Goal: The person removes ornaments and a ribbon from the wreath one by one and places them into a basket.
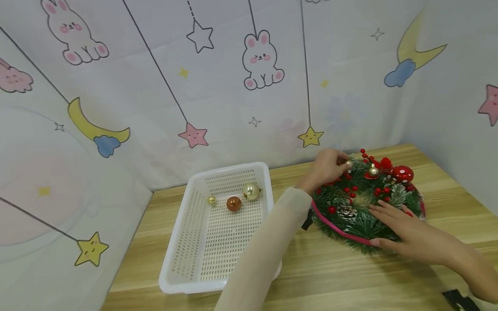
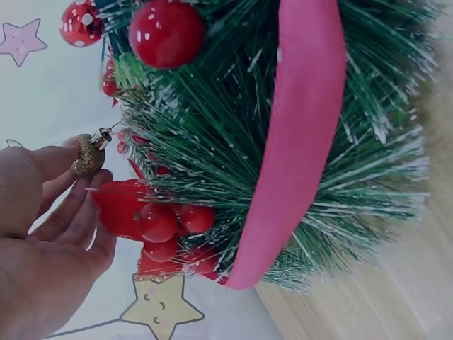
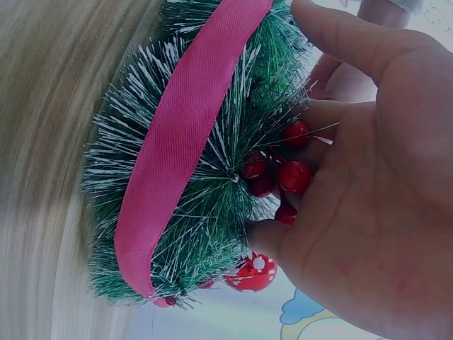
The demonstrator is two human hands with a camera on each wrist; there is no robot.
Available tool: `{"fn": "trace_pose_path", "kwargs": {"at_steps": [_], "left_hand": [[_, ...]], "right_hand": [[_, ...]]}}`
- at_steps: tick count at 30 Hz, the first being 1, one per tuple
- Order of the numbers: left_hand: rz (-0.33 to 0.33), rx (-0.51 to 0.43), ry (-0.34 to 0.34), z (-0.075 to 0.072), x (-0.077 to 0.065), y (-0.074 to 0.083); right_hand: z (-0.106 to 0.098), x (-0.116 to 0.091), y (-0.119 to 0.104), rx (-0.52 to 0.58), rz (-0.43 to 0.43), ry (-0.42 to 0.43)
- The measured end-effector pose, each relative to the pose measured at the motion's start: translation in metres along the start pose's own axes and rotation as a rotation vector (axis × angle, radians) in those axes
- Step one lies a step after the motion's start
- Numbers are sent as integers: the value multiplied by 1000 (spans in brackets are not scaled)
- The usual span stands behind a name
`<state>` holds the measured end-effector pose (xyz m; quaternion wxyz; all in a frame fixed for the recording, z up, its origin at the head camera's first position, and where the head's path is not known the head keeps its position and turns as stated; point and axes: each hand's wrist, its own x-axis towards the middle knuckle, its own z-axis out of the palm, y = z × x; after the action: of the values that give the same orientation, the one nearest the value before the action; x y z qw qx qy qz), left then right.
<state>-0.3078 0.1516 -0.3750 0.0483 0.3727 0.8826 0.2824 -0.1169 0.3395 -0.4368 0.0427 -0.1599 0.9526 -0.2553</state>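
Observation:
A green Christmas wreath (image 1: 358,222) lies on the table, trimmed with red berries, a pine cone (image 1: 346,211) and a pink ribbon (image 2: 294,156) round its side. At its far left edge my left hand (image 1: 327,166) pinches a small gold glitter ball ornament (image 2: 88,156) by thumb and fingers, beside a red petal (image 2: 120,209) and berries. My right hand (image 1: 414,235) rests on the wreath's near right side with its fingers extended, close to some red berries (image 3: 294,176). Another small gold ball (image 1: 373,171) and a red ball with white dots (image 1: 403,173) sit on the wreath.
To the left stands a white plastic basket (image 1: 171,263) holding a large pale gold ball (image 1: 251,191), a copper ball (image 1: 234,204) and a small gold ball (image 1: 211,200). Behind the wooden table (image 1: 311,280) hangs a printed curtain (image 1: 225,99).

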Motion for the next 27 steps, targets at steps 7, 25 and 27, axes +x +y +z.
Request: {"fn": "trace_pose_path", "kwargs": {"at_steps": [7, 25, 27], "left_hand": [[21, 14, -8, -3, -4, 6], [-5, -82, -8, -26, -22, 14], [5, -79, -11, -29, -24, 14]], "right_hand": [[-1, 0, -2, -14, -4, -2], [-1, 1, -2, -36, 1, -9], [-1, 1, -2, -37, -2, -8]]}}
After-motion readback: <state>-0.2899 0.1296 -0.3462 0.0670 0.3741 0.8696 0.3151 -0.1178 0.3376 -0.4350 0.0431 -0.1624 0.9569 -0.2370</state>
